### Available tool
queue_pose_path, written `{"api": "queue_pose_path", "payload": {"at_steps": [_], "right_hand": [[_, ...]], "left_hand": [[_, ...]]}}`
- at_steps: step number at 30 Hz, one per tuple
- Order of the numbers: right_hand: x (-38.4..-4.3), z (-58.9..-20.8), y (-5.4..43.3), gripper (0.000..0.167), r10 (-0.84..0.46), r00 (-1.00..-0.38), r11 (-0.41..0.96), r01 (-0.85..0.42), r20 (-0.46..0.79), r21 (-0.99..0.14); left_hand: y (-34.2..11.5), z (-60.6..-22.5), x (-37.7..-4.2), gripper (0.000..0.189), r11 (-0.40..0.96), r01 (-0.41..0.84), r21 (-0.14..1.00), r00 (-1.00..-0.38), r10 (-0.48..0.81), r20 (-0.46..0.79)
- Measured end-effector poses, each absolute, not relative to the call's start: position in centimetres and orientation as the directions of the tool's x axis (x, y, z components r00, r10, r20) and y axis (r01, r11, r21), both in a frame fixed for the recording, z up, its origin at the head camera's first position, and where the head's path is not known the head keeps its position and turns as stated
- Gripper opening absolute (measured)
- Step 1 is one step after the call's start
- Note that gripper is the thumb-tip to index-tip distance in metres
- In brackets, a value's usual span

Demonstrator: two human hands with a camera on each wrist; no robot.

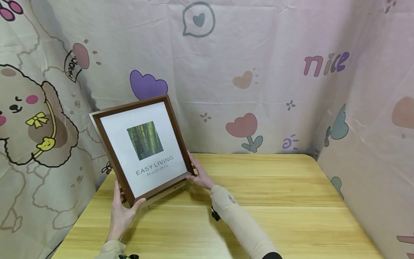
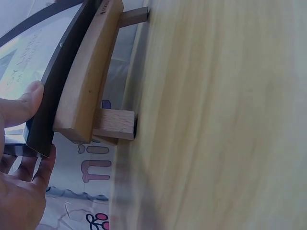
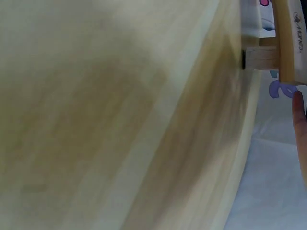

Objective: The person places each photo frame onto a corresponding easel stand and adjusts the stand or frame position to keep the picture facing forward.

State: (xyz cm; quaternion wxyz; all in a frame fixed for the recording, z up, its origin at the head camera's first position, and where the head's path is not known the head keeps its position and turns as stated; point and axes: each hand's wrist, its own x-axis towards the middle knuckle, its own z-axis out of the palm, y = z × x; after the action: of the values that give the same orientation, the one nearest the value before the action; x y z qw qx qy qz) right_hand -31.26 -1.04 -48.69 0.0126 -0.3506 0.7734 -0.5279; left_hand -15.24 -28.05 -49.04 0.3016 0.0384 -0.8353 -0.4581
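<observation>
Step in hand, my read: seating or squaring the picture frame [image 1: 143,148] on the wooden stand [image 2: 82,84]. Frame leans back, face toward the wearer, on the left part of the surface [image 1: 265,187]. Bottom edge runs along the stand's ledge; can't confirm full contact along its length. Stand feet [image 2: 116,124] are down on the surface.

Next move probably calls for an even two-handed adjustment, bottom edge kept against the ledge, then a slow release once it sits stable. Risk, I'd guess: uneven push skews the frame or drags the stand.

Fingers: both hands grasping the frame, nothing released. Left hand [image 1: 121,216] is on the lower-left corner, thumb [image 2: 32,98] over the front border, fingers wrapped around the outer side. That corner overhangs the ledge end. Right hand [image 1: 202,177] is on the lower-right corner, thumb at the front, other fingers along the right side. In the right wrist view one fingertip [image 3: 298,101] sits just beside the ledge end; the rest of that grip is out of shot.
</observation>
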Motion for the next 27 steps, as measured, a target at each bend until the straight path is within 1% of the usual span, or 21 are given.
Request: {"api": "queue_pose_path", "payload": {"at_steps": [10,19,23,27], "right_hand": [[-31.3,-49.4,-1.5,0.096,-0.558,-0.740,0.180,-0.550,0.376,-0.816],[-30.8,-49.5,-2.1,0.093,-0.536,-0.761,0.161,-0.519,0.367,-0.840],[-30.7,-49.3,-2.2,0.096,-0.530,-0.778,0.172,-0.488,0.338,-0.856],[-30.7,-49.4,-2.3,0.098,-0.509,-0.809,0.196,-0.443,0.295,-0.875]], "left_hand": [[-28.3,-49.5,-15.2,0.125,0.567,0.167,0.807,-0.827,-0.365,0.427],[-28.5,-50.0,-15.3,0.125,0.572,0.139,0.808,-0.821,-0.390,0.418],[-28.6,-49.9,-15.4,0.125,0.578,0.121,0.807,-0.824,-0.395,0.407],[-28.7,-49.9,-15.5,0.125,0.592,0.112,0.798,-0.823,-0.395,0.408]]}}
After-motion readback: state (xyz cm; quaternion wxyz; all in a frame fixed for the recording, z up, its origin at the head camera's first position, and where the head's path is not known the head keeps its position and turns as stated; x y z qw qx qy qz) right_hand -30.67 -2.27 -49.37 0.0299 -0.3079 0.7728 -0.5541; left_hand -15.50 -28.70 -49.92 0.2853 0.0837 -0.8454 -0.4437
